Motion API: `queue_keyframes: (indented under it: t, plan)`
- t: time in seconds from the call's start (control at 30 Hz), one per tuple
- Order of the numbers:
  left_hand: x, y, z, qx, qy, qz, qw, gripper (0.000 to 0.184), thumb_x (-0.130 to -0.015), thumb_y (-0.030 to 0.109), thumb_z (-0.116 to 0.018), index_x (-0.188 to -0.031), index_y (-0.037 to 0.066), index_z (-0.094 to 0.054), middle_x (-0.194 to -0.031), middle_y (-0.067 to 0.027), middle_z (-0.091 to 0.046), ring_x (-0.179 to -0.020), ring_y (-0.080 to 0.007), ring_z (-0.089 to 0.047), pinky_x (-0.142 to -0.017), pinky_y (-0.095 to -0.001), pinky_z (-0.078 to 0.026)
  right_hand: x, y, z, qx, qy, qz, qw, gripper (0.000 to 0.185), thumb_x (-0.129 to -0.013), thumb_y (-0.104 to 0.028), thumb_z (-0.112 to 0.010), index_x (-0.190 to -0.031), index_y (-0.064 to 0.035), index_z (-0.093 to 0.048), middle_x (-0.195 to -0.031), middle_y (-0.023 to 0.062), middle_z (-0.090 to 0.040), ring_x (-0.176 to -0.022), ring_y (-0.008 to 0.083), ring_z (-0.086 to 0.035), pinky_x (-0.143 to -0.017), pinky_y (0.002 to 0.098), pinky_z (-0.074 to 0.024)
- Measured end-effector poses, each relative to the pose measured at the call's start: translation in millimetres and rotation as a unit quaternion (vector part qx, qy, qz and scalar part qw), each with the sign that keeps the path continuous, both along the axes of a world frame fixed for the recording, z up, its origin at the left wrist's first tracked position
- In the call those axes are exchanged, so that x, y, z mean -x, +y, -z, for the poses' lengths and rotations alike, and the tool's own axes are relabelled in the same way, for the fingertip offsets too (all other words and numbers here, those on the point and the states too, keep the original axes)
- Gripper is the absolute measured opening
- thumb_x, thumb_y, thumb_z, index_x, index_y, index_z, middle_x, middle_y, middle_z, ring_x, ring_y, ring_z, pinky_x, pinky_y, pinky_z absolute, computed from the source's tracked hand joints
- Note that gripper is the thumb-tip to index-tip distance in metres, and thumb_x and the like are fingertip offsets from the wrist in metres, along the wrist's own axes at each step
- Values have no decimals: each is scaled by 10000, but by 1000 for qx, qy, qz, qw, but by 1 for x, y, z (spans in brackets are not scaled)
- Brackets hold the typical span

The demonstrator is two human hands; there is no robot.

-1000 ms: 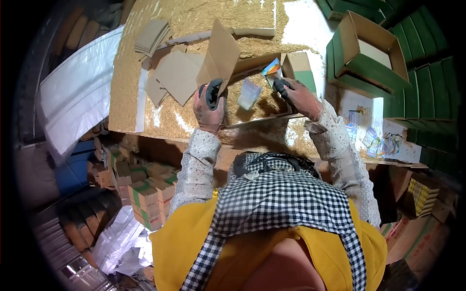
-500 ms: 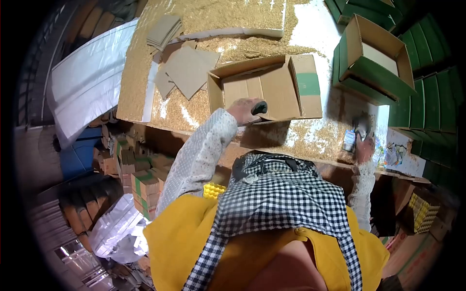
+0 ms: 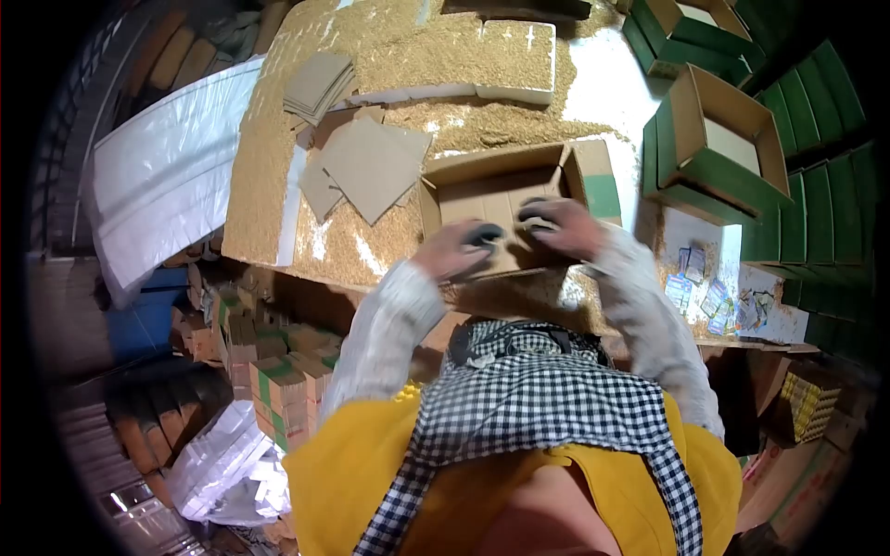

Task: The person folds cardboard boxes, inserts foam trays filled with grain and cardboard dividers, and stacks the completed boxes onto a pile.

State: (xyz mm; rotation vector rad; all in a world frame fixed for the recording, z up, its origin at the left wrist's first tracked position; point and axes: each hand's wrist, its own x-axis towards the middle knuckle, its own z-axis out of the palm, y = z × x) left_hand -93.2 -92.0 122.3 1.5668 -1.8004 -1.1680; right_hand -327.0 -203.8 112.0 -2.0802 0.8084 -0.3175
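An open-topped cardboard box point(image 3: 491, 199) with a green band stands at the table's near side. Over its near left corner is my left hand point(image 3: 456, 250), its fingers curled together and dark covers on the fingertips. My right hand point(image 3: 565, 228) reaches over the box's near right part, fingers bent inward and also dark-tipped. The hands face each other a short distance apart. Whatever lies between the fingers of either hand is too small or blurred to make out. Small printed packets point(image 3: 714, 301) lie spread on the table right of my right hand.
Flat cardboard sheets point(image 3: 375, 169) lie left of the box on grain-like husks point(image 3: 352, 243). A white foam block point(image 3: 519, 65), covered in husks, sits behind. Green cardboard boxes point(image 3: 718, 153) stack at the right. Folded cartons point(image 3: 278, 398) stand below the left side.
My right hand has left the packets and moved left to the box. My left hand has shifted from the near wall's middle towards its left corner. The view has tilted slightly.
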Motion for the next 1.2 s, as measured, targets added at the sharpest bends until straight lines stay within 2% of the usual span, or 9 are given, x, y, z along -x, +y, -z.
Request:
queue_keyframes:
  t: [0.07,0.2,0.4,0.5,0.67,0.83,0.93,1.1,1.2]
  plan:
    - [-44,27,-7,1,61,-286,956,430,-770,69,-680,-1181,27,-562,-1064,-151,-604,-1002,-246,-591,-895,-323,-490,43,-13,-5,-140,-180,127,965,255,-795,-57,-581,-1045,-33,-629,-946,86,-629,-857,141,-589,-742,304,-499]
    - [-88,30,96,-97,125,-291,943,626,-822,121,-657,-1345,-8,-339,-1237,-188,-526,-1041,-264,-573,-900,-341,-478,25,-11,46,-363,-180,103,908,227,-792,-7,-572,-1000,-39,-656,-921,69,-668,-834,142,-607,-783,289,-496]
    - [-16,16,123,-100,-102,-393,908,741,-715,325,-754,-1276,-11,-406,-1096,-228,-604,-1021,-360,-593,-891,-387,-462,3,-11,82,86,-91,313,942,825,-656,-273,-802,-1317,10,-396,-1223,248,-503,-1096,313,-521,-921,358,-433]
    - [-42,31,166,-48,294,-399,867,483,-766,43,-687,-1192,-36,-474,-1050,-136,-625,-926,-234,-618,-818,-328,-511,2,11,96,-298,-166,278,898,1083,-686,-488,-759,-1421,65,-187,-1396,277,-338,-1285,341,-356,-1070,359,-286]
    - [-20,2,110,-46,366,-367,854,300,-900,197,-600,-1110,-16,-577,-1000,-89,-627,-844,-163,-598,-738,-288,-509,39,4,11,-243,-154,352,891,919,-655,-267,-800,-1361,65,-313,-1264,204,-479,-1172,288,-473,-1008,331,-379]
    - [60,-131,189,-197,631,-150,735,303,-908,170,-542,-1144,-19,-566,-1029,-130,-622,-871,-186,-606,-747,-309,-514,206,-30,-140,-104,-339,416,837,617,-757,-118,-714,-1296,12,-441,-1121,114,-574,-999,200,-575,-867,307,-475]
    - [205,-196,10,155,208,-34,965,562,-808,342,-643,-1237,10,-497,-1199,-183,-543,-1067,-286,-535,-909,-397,-427,289,-65,-182,27,-469,404,785,534,-800,-70,-672,-1286,-8,-458,-1148,106,-568,-1018,194,-553,-894,309,-444]
    - [292,-213,57,255,-150,58,954,573,-756,329,-688,-1275,172,-503,-1330,-138,-459,-1249,-364,-393,-1043,-467,-329,368,-128,-166,184,-420,381,803,543,-778,-45,-682,-1278,-26,-469,-1144,90,-566,-997,193,-551,-851,315,-463]
    - [296,-203,64,284,-188,8,940,524,-779,329,-665,-1249,142,-527,-1310,-142,-476,-1247,-345,-404,-1052,-457,-324,386,-142,-113,-106,-480,395,776,491,-799,-102,-681,-1248,-4,-509,-1148,106,-580,-1007,209,-567,-850,318,-478]
